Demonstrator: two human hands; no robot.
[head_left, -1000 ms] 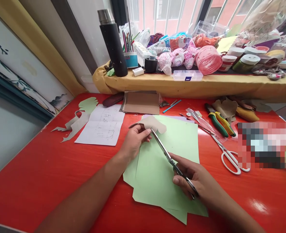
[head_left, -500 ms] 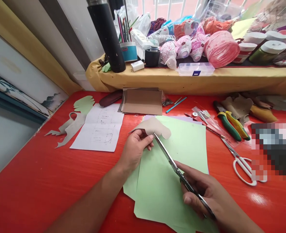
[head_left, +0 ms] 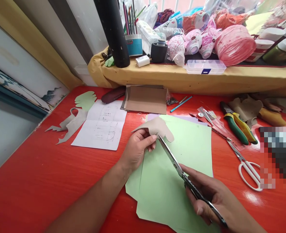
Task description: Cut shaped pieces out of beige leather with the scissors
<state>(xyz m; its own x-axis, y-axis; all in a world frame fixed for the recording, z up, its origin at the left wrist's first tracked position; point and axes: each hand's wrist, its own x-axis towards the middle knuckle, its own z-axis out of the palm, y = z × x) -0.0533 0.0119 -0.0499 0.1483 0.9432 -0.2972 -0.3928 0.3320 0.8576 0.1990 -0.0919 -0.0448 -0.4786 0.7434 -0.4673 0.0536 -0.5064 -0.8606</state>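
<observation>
My left hand (head_left: 138,145) pinches a beige piece of leather (head_left: 159,125) with curved, lobed edges, thumb on top and fingers beneath. In my right hand (head_left: 211,194) is a pair of scissors (head_left: 173,160) with dark handles, its long metal blades pointing up and left. The blade tips meet the leather's near edge, just right of my left thumb. Whether the blades are fully closed is hard to see. Below both hands lie light green paper sheets (head_left: 172,191) on the red table (head_left: 80,178).
At left are a sheet with drawn lines (head_left: 100,126), grey scraps (head_left: 72,124) and a green cutout (head_left: 85,100). Brown sheets (head_left: 146,98) lie at the back. To the right are white-handled scissors (head_left: 248,170) and pliers (head_left: 238,127). Craft supplies crowd the yellow-covered ledge (head_left: 162,76).
The camera view has shifted slightly, so most things appear further right. My left hand still grips the leather, and the scissor tips stay at its edge.
</observation>
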